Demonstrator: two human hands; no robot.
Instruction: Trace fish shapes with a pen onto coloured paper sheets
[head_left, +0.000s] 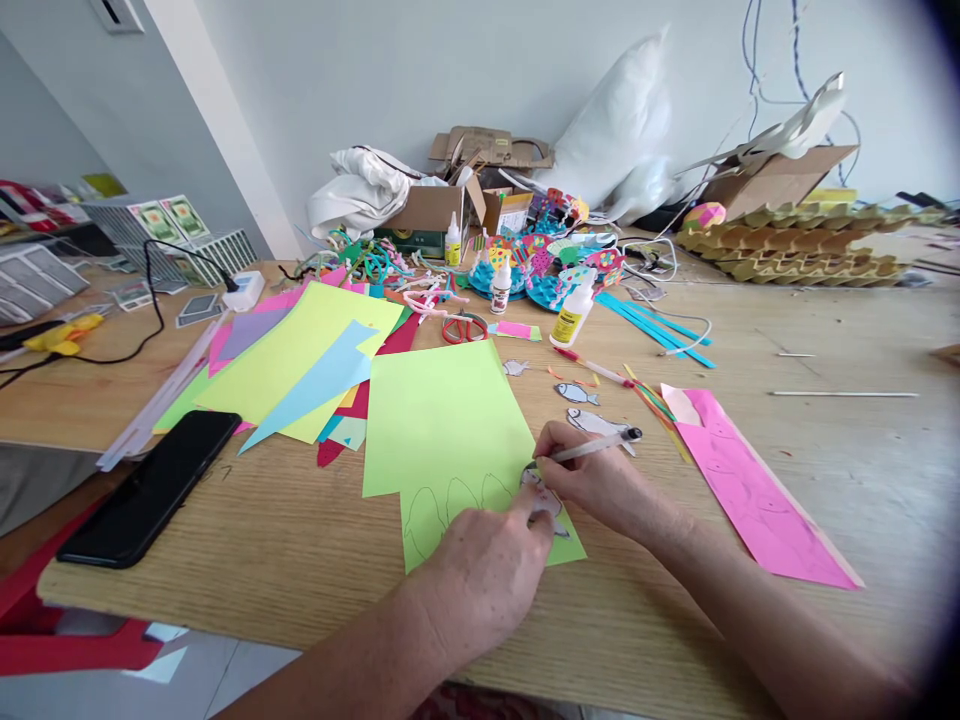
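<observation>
My left hand pins a small white paper fish cutout against a light green sheet of paper, near its lower right edge. A pen is gripped in my right hand, its tip at the upper edge of the cutout. Several pencil-thin fish-like outlines run along the lower part of the sheet, partly hidden by my left hand. Just beyond my right hand lie a larger paper fish and a smaller blue-grey one.
A black phone lies at the left, near a pile of coloured paper. Red-handled scissors and a glue bottle stand beyond the sheet. Pink paper with outlines is at the right. Egg trays sit behind it.
</observation>
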